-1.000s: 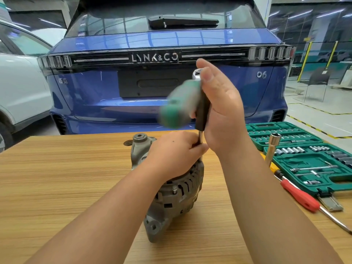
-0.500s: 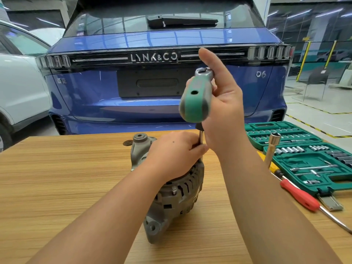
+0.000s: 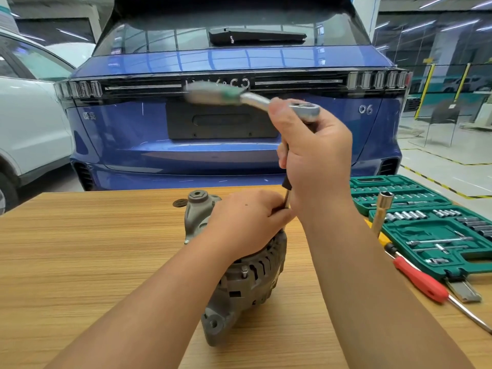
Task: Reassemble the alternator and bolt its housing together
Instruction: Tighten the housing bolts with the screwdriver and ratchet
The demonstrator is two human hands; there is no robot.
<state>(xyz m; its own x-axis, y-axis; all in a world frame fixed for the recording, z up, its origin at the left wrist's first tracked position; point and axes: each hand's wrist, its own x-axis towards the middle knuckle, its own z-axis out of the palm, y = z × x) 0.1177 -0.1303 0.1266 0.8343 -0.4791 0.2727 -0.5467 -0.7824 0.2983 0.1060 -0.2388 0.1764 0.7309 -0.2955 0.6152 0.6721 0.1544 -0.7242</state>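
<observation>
Fingers: those of the left hand (image 3: 245, 222) curl round the thin steel extension bar (image 3: 286, 199) low down, just above the alternator (image 3: 239, 275), pinching it to keep it upright; the fingertips themselves are hidden under the knuckles.
Right hand (image 3: 316, 161): wraps the dark upper part of the bar, thumb up against the ratchet (image 3: 303, 111) head, so it holds the tool and carries nothing else.
Ratchet handle: the green grip (image 3: 213, 92) is smeared with motion blur, pointing left across the blue car (image 3: 239, 145); it appears to be mid-swing.
Alternator position: it stands on its side on the wooden table (image 3: 80, 249), resting on a mounting ear near the front edge, between the two forearms.
Socket seat: hidden by the left hand, so I cannot tell whether it sits square on a housing bolt.
Risk of slipping: a long bar driven from the top can tilt; if the pinch slackens, the socket may ride off and round the bolt head.
Risk of tipping: the housing balances on a narrow ear, so sideways force from the handle could roll it.
Risk of pinched skin: the left fingers lie right at the joint.
Nearby clutter: the green socket case (image 3: 426, 222) and red screwdriver (image 3: 420, 280) lie to the right, near the elbow's path.
</observation>
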